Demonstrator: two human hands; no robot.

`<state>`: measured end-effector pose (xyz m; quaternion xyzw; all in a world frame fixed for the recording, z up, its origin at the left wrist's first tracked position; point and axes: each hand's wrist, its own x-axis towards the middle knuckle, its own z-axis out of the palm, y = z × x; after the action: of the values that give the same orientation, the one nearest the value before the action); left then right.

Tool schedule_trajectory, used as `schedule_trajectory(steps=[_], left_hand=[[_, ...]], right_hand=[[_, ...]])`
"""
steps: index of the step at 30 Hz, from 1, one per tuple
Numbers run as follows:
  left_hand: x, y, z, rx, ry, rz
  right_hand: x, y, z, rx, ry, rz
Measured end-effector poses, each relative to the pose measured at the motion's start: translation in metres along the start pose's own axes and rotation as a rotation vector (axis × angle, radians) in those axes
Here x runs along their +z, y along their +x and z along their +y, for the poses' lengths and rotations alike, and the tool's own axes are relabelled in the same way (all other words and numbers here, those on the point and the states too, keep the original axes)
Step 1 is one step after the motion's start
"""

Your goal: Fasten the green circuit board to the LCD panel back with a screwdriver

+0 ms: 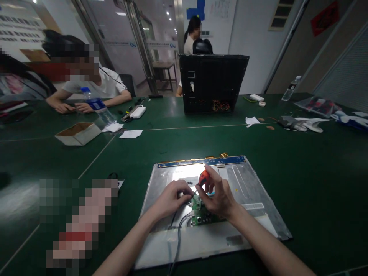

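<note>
A flat silver panel [244, 188] lies on the green table, with a blue strip board [184, 164] along its far edge. On its middle sits a green circuit board [198, 214], partly covered by my right hand [220, 191]. That hand is closed round a red-handled screwdriver [204, 178], whose thin shaft slants down to the board's far left corner. My left hand [175, 197] is pinched at the same corner, close to the shaft; what its fingertips hold is too small to tell. Grey cables [179, 234] run from the board toward the near edge.
A black chassis [214, 80] stands at the far side. An open box [79, 134], a tilted bottle [99, 105] and paper [131, 133] are at the left. Gloves [306, 123] and another bottle [291, 88] lie or stand at the right. People are beyond the table.
</note>
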<state>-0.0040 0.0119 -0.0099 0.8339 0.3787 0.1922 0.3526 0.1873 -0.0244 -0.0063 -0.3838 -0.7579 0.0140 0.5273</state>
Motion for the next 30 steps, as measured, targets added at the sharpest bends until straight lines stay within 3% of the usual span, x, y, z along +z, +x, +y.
schedule_trajectory(steps=[8,11,14,18,30], left_hand=[[0.002,0.002,-0.003,-0.059,-0.005,-0.014],[0.002,0.002,-0.002,-0.097,-0.02,-0.011],[0.003,0.001,-0.002,-0.116,0.001,0.002],[0.005,0.0,-0.005,-0.064,0.022,0.021],[0.001,0.0,0.001,-0.044,0.009,-0.018]], right_hand=[[-0.023,0.033,0.0,-0.09,0.076,-0.244],[-0.029,0.052,-0.005,-0.14,0.016,-0.314],[-0.034,0.066,-0.011,-0.188,-0.046,-0.47],[-0.041,0.075,-0.015,-0.194,-0.162,-0.626],[-0.056,0.084,-0.006,-0.1,-0.089,-0.752]])
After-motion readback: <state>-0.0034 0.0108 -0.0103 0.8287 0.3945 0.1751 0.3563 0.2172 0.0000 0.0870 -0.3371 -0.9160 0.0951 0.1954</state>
